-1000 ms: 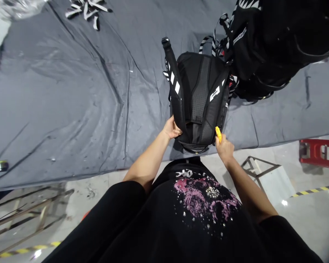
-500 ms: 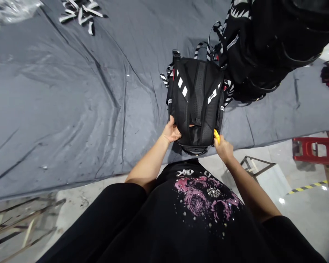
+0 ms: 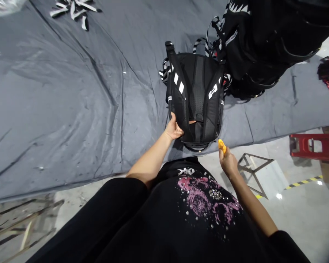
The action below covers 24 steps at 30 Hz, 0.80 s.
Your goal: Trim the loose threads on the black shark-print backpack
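The left hand (image 3: 174, 128) is clamped on the lower left edge of the black backpack (image 3: 196, 96), thumb on top and fingers tucked under the near shoulder strap. The right hand (image 3: 228, 162) is closed around a small yellow-handled tool (image 3: 222, 145), its thin tip pointing up toward the pack's lower right corner at about 11 o'clock from the fist.

Half a second ago that right hand pressed against the pack's right edge; now it has drawn back toward 5 o'clock and stands clear of the fabric, with only the tool's tip near the corner. The left hand has kept its hold and the pack has barely shifted. I judge the pass at that corner is over, or the tool is being re-aimed.

The backpack lies back-panel up on the grey cloth-covered table (image 3: 71, 95), at 12 o'clock from the person's body, its bottom edge at the table's near rim. Its compartments face down, so whether anything is inside cannot be told.

At 1 o'clock from it, touching its top right, sits a heap of more black bags (image 3: 263, 40). Striped strap offcuts (image 3: 71, 9) lie far off at 10 o'clock.
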{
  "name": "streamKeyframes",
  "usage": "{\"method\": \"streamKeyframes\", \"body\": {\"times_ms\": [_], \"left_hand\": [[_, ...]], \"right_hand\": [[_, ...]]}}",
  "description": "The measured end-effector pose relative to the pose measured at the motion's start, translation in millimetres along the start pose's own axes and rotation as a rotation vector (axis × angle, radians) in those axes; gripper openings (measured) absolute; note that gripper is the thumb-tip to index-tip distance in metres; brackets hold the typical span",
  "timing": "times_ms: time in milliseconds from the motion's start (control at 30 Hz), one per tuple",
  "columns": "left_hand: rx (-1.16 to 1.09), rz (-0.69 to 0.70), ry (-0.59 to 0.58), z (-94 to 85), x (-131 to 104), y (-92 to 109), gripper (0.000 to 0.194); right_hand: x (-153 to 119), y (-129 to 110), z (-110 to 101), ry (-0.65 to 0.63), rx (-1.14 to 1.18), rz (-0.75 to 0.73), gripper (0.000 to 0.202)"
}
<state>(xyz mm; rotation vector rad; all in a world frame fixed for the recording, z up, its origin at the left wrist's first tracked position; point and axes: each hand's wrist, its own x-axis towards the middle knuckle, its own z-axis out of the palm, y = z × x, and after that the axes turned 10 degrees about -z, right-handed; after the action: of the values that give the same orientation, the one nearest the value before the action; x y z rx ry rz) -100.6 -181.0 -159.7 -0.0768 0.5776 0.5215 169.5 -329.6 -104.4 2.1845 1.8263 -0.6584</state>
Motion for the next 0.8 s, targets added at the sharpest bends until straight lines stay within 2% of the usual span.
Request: {"method": "streamKeyframes", "body": {"times_ms": [167,233,367,433,500,567,700,767,800], "left_hand": [[0.022,0.023,-0.032,2.4,6,-4,0.092],[0.031,0.031,-0.03,2.7,6,-4,0.091],[0.027,0.027,-0.032,4.1,3,-3,0.092],[0.029,0.021,-0.047,4.9,2,-3,0.09],[0.032,0.019,-0.06,5.7,2,-4,0.088],[0.047,0.018,-0.059,6.8,3,-4,0.086],[0.12,0.038,-0.031,11.9,7,-3,0.08],[0.194,0.064,0.026,15.5,4,-6,0.077],[0.259,0.092,0.094,17.1,0,-10,0.076]], "right_hand": [[10,-5,3,-0.013,0.03,0.033,0.037],[3,-3,1,-0.009,0.046,0.043,0.039],[-47,4,2,-0.026,0.066,0.088,0.04],[-75,5,7,-0.075,0.091,0.085,0.04],[-91,0,13,-0.134,0.122,0.055,0.039],[-92,-9,18,-0.176,0.133,0.024,0.036],[-71,-23,22,-0.221,0.104,0.004,0.032],[-64,-25,21,-0.236,0.09,-0.002,0.031],[-62,-24,20,-0.242,0.086,-0.008,0.032]]}}
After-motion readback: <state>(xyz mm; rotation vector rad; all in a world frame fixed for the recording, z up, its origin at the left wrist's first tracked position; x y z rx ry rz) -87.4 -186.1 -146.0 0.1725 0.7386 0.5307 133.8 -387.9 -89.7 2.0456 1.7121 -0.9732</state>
